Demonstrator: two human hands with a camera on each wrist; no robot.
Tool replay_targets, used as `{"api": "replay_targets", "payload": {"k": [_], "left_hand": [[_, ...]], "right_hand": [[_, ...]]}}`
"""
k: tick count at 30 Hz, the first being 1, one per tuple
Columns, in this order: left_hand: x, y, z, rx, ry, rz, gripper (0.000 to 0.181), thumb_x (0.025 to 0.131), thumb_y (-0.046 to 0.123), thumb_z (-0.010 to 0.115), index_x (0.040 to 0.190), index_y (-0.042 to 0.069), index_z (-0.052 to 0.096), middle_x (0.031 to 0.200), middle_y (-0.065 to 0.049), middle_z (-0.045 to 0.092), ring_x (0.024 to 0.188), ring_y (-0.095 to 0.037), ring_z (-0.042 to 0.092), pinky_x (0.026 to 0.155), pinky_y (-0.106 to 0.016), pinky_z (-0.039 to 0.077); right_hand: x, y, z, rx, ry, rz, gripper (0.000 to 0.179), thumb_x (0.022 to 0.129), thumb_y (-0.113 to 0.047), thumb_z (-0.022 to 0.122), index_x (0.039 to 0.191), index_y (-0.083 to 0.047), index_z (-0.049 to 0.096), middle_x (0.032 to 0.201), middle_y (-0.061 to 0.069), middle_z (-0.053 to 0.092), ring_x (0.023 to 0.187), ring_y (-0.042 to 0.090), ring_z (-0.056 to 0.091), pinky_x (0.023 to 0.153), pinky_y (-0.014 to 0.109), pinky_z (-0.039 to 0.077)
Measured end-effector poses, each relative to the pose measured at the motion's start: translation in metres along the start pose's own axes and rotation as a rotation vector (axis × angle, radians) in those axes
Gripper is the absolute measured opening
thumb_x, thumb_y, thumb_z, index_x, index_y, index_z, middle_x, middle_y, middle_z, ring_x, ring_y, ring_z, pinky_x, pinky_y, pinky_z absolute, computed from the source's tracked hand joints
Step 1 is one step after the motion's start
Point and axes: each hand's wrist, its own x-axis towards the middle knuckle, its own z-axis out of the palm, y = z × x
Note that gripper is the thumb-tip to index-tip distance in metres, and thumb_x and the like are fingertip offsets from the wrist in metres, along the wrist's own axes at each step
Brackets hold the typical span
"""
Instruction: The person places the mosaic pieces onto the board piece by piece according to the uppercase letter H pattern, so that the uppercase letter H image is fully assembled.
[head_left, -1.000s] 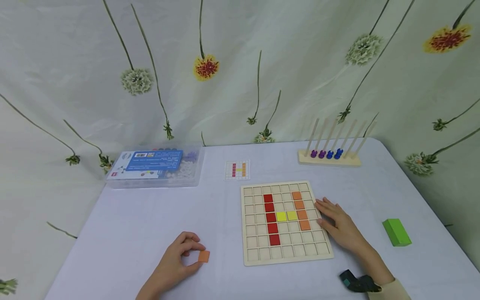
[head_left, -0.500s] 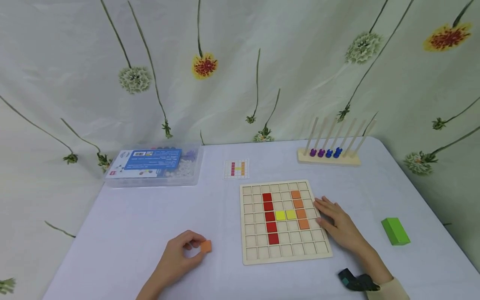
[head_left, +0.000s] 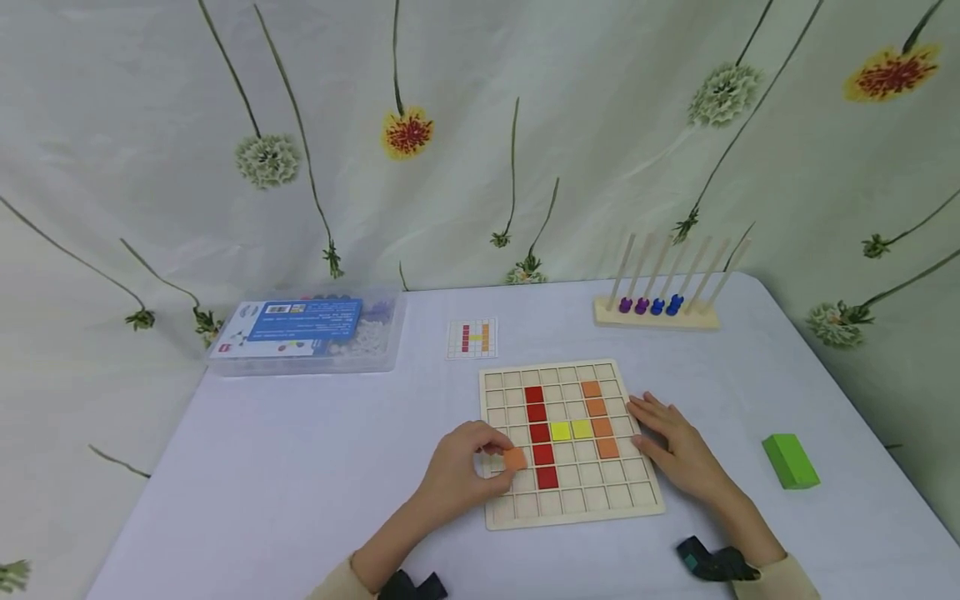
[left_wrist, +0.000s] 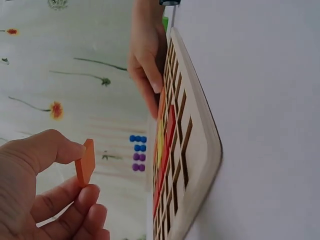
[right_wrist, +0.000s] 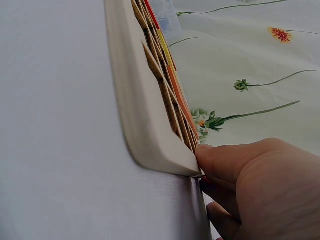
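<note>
Between thumb and fingertips, my left hand (head_left: 459,467) pinches a small orange square tile (head_left: 514,458) over the left part of a wooden grid board (head_left: 573,501). The left wrist view shows the tile (left_wrist: 86,162) held up by its edges, apart from the board. A column of red tiles (head_left: 541,432), two yellow tiles (head_left: 560,431) and a column of orange tiles (head_left: 602,427) lie in the board's cells. My right hand (head_left: 678,450) rests at the board's right edge with fingers extended; in the right wrist view its thumb (right_wrist: 220,161) touches the rim near a corner.
Behind the board lies a small pattern card (head_left: 472,339). A clear plastic box (head_left: 363,354) stands at the back left. A peg rack (head_left: 656,317) with purple and blue beads is at the back right. A green block (head_left: 791,461) sits on the right.
My left hand has carried the orange tile up and to the right, from the bare table left of the board to over its left columns. The right hand has stayed at the board's edge.
</note>
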Motion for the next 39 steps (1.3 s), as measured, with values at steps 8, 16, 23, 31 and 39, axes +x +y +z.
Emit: {"api": "replay_targets", "payload": {"k": [8,16,23,31,39], "left_hand": [[0.034,0.029,0.045,0.048,-0.12,-0.026,0.018,0.076,0.021,0.079,0.092,0.013,0.073,0.083,0.004,0.066,0.081,-0.009,0.056,0.07,-0.015,0.043],[0.051,0.043,0.077,0.132,-0.202,-0.008,0.021,0.074,0.026,0.081,0.092,0.015,0.076,0.079,0.01,0.064,0.074,0.001,0.048,0.062,-0.011,0.037],[0.053,0.042,0.094,0.124,-0.227,0.014,0.016,0.074,0.023,0.081,0.086,0.015,0.075,0.073,0.012,0.06,0.072,0.003,0.046,0.06,-0.011,0.036],[0.054,0.046,0.102,0.169,-0.267,0.009,0.016,0.073,0.023,0.082,0.085,0.016,0.076,0.072,0.012,0.057,0.07,0.002,0.043,0.058,-0.012,0.034],[0.056,0.046,0.106,0.212,-0.281,0.04,0.015,0.072,0.022,0.082,0.084,0.015,0.076,0.069,0.012,0.055,0.069,0.001,0.042,0.056,-0.012,0.033]], "right_hand": [[0.0,-0.002,0.0,-0.005,0.021,-0.028,0.049,0.092,-0.013,0.065,0.137,0.003,0.053,0.145,0.022,0.048,0.14,0.047,0.031,0.115,0.061,0.017],[0.0,-0.003,-0.001,0.004,0.027,-0.032,0.049,0.092,-0.013,0.066,0.136,0.002,0.054,0.145,0.022,0.048,0.14,0.047,0.032,0.115,0.061,0.016],[-0.001,-0.002,0.0,0.001,0.038,-0.054,0.048,0.091,-0.012,0.066,0.136,0.002,0.055,0.144,0.021,0.05,0.139,0.048,0.033,0.114,0.062,0.018],[0.0,-0.001,0.001,0.007,0.031,-0.048,0.049,0.091,-0.012,0.066,0.136,0.002,0.054,0.144,0.022,0.049,0.139,0.047,0.032,0.113,0.064,0.017],[-0.001,0.003,0.002,0.002,0.022,-0.04,0.05,0.091,-0.012,0.066,0.137,0.002,0.053,0.145,0.022,0.048,0.14,0.047,0.032,0.116,0.059,0.014]]}}
